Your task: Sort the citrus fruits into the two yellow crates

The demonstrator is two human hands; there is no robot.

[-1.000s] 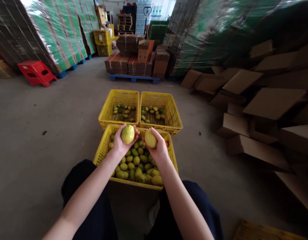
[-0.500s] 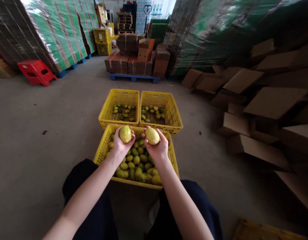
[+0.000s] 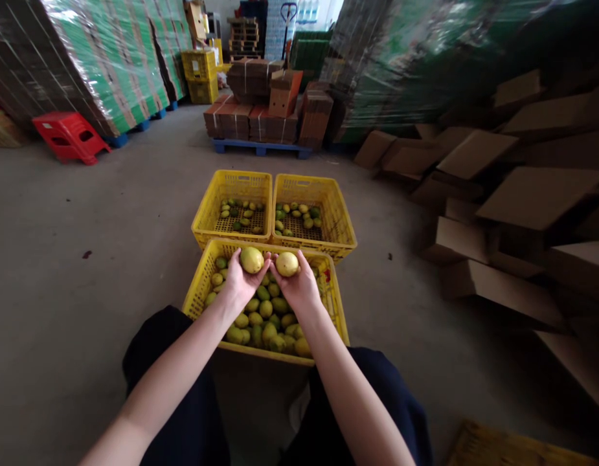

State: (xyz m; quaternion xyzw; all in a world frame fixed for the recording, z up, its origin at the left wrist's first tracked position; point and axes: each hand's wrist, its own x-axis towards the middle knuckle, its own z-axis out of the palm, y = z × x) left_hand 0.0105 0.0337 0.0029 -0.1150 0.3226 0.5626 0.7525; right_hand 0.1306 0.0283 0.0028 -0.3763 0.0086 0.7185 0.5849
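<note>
My left hand is closed around a yellow-green lemon, its upper side showing. In my right hand lies a paler yellow lemon, gripped by the fingers and thumb. Both hands are side by side, nearly touching, above the near yellow crate. Many green and yellow lemons fill that crate; my hands and forearms hide some. Behind it, a left yellow crate and a right yellow crate each have a few lemons on the bottom.
A red stool stands at the left. Flattened cartons sit on a blue pallet ahead. Open cardboard boxes are heaped at the right. Wrapped stacks rise on both sides. Another crate shows at the bottom right.
My hands have come closer together. Both lemons have turned in the fingers, so different sides face up. The crates have stayed in place.
</note>
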